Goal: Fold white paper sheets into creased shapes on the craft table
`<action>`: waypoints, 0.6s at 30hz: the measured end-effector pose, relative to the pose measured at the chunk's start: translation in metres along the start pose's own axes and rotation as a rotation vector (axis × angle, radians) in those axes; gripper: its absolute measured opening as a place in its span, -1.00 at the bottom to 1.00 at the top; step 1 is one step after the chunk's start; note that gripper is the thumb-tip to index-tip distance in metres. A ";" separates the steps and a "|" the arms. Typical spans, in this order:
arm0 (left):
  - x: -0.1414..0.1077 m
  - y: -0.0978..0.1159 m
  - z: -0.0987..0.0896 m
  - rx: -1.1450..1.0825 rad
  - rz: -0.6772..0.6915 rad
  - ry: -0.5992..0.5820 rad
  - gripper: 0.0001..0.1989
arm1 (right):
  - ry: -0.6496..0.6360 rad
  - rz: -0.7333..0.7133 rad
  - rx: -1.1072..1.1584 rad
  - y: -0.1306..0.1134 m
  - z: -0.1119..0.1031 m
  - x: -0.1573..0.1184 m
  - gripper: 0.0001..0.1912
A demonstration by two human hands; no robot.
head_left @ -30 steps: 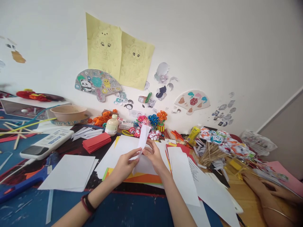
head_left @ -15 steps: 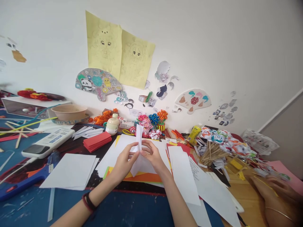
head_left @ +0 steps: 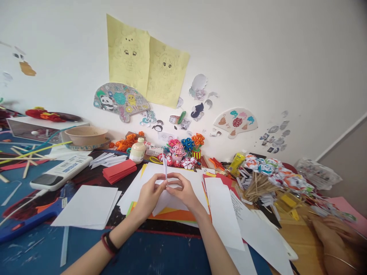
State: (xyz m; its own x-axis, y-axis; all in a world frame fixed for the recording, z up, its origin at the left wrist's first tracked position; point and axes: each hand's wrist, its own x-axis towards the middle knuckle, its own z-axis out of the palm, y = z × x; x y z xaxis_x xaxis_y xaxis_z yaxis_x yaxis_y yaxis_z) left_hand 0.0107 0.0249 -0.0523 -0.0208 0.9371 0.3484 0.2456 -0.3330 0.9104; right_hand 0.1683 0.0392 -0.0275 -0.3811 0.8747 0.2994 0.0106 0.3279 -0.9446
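Between my two hands a folded white paper stands upright, its thin tip (head_left: pixel 164 165) rising above my fingers and a wider part showing below them. My left hand (head_left: pixel 151 193) pinches it from the left, thumb and fingertips together. From the right, my right hand (head_left: pixel 181 190) grips the same paper with curved fingers. Both hands are over white sheets (head_left: pixel 130 191) stacked on orange and green paper (head_left: pixel 174 215). To the left lie a pile of white squares (head_left: pixel 86 206) and a stack of red paper strips (head_left: pixel 119 171).
A glue bottle (head_left: pixel 138 151), a bowl (head_left: pixel 86 136), a power strip (head_left: pixel 61 172) and a blue glue gun (head_left: pixel 31 221) are at the left. Paper flowers (head_left: pixel 187 145) stand behind my hands. White sheets (head_left: pixel 225 210) lie right, near another person's hands (head_left: pixel 332 229).
The folded paper has turned so its upright tip looks narrower and sits lower. My fingers have drawn closer together around it. The whole view has shifted slightly.
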 end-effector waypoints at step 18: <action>0.014 0.028 -0.037 -0.134 0.026 0.104 -0.72 | 0.261 0.124 0.377 0.033 -0.026 0.009 -0.58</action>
State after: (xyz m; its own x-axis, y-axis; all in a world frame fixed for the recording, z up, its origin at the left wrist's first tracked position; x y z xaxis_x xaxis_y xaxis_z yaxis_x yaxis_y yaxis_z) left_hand -0.0188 0.0247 -0.0135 -0.1176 0.9144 0.3873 0.1157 -0.3747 0.9199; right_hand 0.1895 0.0668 -0.0521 -0.1522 0.9754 0.1593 -0.3136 0.1052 -0.9437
